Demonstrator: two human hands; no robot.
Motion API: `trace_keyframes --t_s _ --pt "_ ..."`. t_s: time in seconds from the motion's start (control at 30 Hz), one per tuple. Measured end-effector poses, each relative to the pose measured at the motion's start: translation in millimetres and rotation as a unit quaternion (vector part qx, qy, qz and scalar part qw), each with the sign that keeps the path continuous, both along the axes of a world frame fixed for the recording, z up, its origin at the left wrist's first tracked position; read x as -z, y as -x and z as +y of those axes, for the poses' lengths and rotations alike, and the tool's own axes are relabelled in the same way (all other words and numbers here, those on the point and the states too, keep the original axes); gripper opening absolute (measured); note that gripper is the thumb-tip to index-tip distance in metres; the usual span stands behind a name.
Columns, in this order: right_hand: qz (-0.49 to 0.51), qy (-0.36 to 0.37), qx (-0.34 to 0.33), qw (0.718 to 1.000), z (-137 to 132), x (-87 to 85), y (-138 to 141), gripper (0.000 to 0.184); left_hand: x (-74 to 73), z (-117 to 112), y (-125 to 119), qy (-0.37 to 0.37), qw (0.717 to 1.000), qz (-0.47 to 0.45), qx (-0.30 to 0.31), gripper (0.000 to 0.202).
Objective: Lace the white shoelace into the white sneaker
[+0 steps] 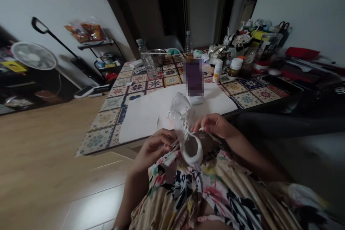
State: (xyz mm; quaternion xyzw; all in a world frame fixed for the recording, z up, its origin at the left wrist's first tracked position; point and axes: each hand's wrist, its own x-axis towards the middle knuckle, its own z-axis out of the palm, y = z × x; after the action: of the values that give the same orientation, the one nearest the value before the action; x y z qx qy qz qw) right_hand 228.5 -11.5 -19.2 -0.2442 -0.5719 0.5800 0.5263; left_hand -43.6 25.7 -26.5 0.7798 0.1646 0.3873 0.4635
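Note:
A white lace-up sneaker (178,124) rests between my lap and the table edge, its toe on the white sheet and its heel opening facing me. On its right side, my right hand (217,125) is closed in a pinch on a white shoelace (201,129). My left hand (156,147) is closed on the left of the shoe, fingers curled by the lacing. A lace seems to run to that hand, but its fingertips are partly hidden. Floral fabric (183,183) covers my lap below the shoe.
A white sheet (142,115) lies on the patterned tablecloth (105,120). Past the shoe stands a blurred-out upright rectangle (193,78). Clear bottles (148,61), a metal bowl (157,58), a small white bottle (217,72) and jars (235,67) line the back. A fan (34,56) stands left.

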Motion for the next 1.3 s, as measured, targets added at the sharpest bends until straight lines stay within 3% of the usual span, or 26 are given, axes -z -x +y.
trace_keyframes --t_s 0.13,0.2,0.3,0.43,0.5,0.6,0.7,0.77,0.9,1.0,1.1,1.2,1.3 --pt "0.077 0.052 0.066 0.993 -4.2 5.1 23.0 0.039 -9.2 -7.5 -4.5 -0.104 0.994 0.016 -0.005 0.026" --pt "0.066 0.055 0.080 0.993 -6.3 5.6 29.0 0.040 -12.9 -11.1 -7.9 -0.143 0.988 0.051 0.007 0.026" --pt "0.020 0.049 0.099 0.994 -9.9 4.8 34.0 0.038 -13.6 -14.5 -11.3 -0.139 0.988 0.057 0.029 0.025" --pt "0.010 0.041 0.088 0.995 -14.9 2.3 37.8 0.030 -11.0 -11.4 -2.8 -0.128 0.989 0.021 -0.074 0.016" --pt "0.033 0.036 0.073 0.996 -16.5 0.9 38.3 0.027 -12.0 -6.9 7.1 -0.136 0.983 0.092 -0.082 0.013" --pt "0.048 0.024 0.062 0.997 -16.8 -1.9 35.1 0.025 -14.4 -1.3 18.7 -0.145 0.966 0.214 -0.026 0.010" --pt "0.013 -0.020 0.067 0.997 -14.3 -6.8 23.5 0.030 -12.4 -1.6 15.8 -0.094 0.973 0.210 -0.025 0.012" --pt "-0.070 -0.041 0.076 0.994 -11.8 -11.0 12.0 0.035 -7.7 -4.8 6.3 -0.035 0.980 0.192 -0.042 0.015" --pt "-0.221 0.045 0.020 0.974 -8.9 -14.6 -6.6 0.043 5.7 -11.5 -15.0 0.060 0.982 0.152 -0.090 0.024" --pt "-0.214 0.121 -0.055 0.968 -9.1 -9.9 -8.6 0.046 15.0 -12.0 -22.2 0.112 0.980 0.127 -0.108 0.029" --pt "-0.235 0.149 -0.088 0.957 -8.4 -5.9 -7.6 0.049 19.5 -8.3 -20.9 0.169 0.975 0.109 -0.091 0.028" --pt "-0.253 0.130 -0.099 0.954 -5.7 -7.9 -10.2 0.045 17.9 -4.2 -16.2 0.193 0.972 0.106 -0.082 0.027" --pt "-0.197 0.064 -0.047 0.977 -3.2 -10.5 -11.0 0.040 12.0 -3.7 -14.6 0.196 0.978 0.046 -0.063 0.030"
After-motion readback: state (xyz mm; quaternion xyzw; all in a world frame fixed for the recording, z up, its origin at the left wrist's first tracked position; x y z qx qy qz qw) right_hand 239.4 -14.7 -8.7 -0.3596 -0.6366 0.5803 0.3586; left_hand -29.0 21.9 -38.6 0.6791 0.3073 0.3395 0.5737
